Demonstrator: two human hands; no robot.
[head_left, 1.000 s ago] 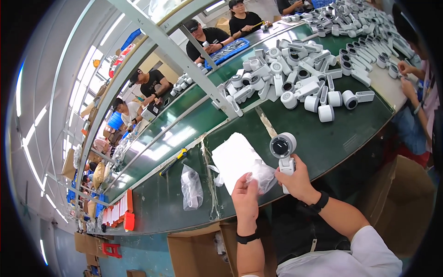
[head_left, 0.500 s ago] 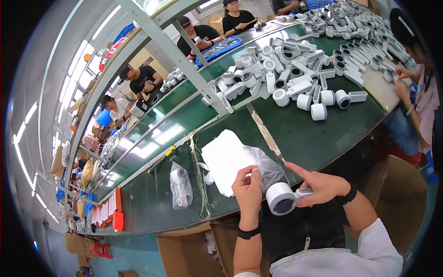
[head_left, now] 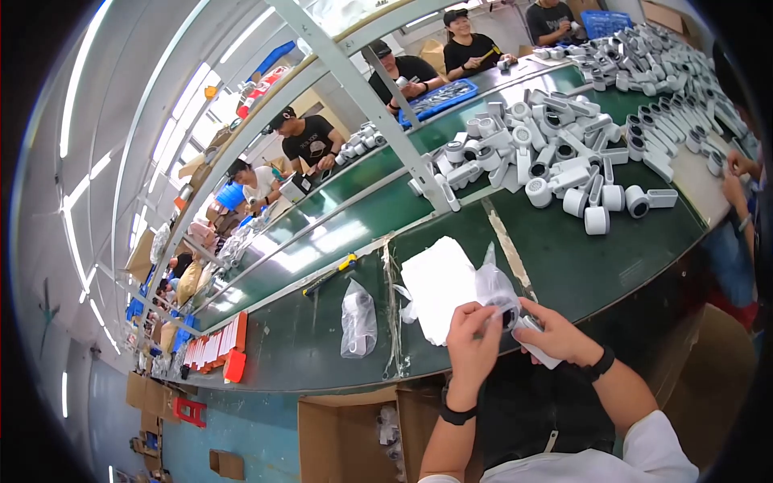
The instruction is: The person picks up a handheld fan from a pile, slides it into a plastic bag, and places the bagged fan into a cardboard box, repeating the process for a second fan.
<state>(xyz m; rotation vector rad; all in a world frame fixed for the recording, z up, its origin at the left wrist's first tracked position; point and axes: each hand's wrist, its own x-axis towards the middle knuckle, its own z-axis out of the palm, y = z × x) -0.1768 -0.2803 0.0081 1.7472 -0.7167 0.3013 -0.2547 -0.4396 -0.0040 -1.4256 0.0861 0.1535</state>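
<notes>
My right hand grips the handle of a white handheld device with a round head. The dark-faced head sits in the mouth of a clear plastic bag. On the other side, my left hand pinches the bag's edge with closed fingers. Both hands meet just above the bench's front edge. Under and left of the bag lies a white stack of flat sheets or bags. Farther left, another device in a clear bag rests on the green bench.
Many similar devices are heaped at the back right. A yellow-handled tool lies left, with orange trays of papers beyond. A metal post rises from the bench. Cardboard boxes stand below. Co-workers sit across and at right.
The device's head has gone from outside the bag into its mouth. My left hand now pinches the opened bag, and my right fingers have closed in beside it. The view has shifted.
</notes>
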